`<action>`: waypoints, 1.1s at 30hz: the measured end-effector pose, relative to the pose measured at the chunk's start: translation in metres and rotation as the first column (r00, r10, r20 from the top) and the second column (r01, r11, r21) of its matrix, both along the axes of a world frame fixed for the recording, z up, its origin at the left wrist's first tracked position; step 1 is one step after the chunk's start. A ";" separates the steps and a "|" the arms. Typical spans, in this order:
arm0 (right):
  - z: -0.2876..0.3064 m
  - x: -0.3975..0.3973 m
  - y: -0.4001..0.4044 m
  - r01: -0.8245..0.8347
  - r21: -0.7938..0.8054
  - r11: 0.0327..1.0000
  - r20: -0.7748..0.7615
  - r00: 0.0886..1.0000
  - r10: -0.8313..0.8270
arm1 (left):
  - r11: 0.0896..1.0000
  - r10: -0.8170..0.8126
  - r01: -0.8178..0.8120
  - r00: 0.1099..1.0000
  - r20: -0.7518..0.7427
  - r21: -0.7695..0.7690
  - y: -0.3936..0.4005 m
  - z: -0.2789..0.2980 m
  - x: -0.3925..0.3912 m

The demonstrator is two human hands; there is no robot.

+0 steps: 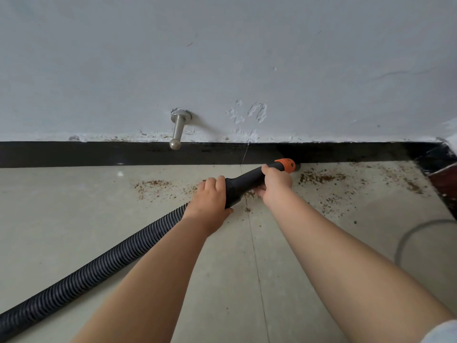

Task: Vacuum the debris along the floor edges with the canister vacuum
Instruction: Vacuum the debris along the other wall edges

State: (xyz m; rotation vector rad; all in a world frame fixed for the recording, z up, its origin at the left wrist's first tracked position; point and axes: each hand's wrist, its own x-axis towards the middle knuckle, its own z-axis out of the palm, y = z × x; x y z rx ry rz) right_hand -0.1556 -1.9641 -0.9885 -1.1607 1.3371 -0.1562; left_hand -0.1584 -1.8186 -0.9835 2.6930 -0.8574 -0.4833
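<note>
Both hands grasp the black vacuum nozzle: the right hand wraps it just behind the orange tip, and the left hand holds the wider rear end where the ribbed hose joins. The nozzle's long axis runs from 8 o'clock up to 2 o'clock, with its tip seemingly touching the black baseboard, though the mouth is hidden. The thickest debris lies on the floor at 3 o'clock from the tip, nearer the right hand.
</note>
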 end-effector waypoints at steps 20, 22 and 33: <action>0.015 0.002 0.092 -0.053 -0.093 0.994 0.044 0.997 0.057 | 0.978 0.210 -0.210 0.977 0.026 -0.002 0.070 0.009 0.005; 0.017 0.008 0.126 -0.121 -0.079 0.989 0.048 0.991 0.125 | 0.959 0.282 -0.283 0.958 0.046 0.023 0.103 0.014 0.008; 0.025 0.047 0.287 -0.420 0.179 0.889 0.160 0.904 0.395 | 0.826 0.531 -0.557 0.821 0.210 0.089 0.263 0.032 0.009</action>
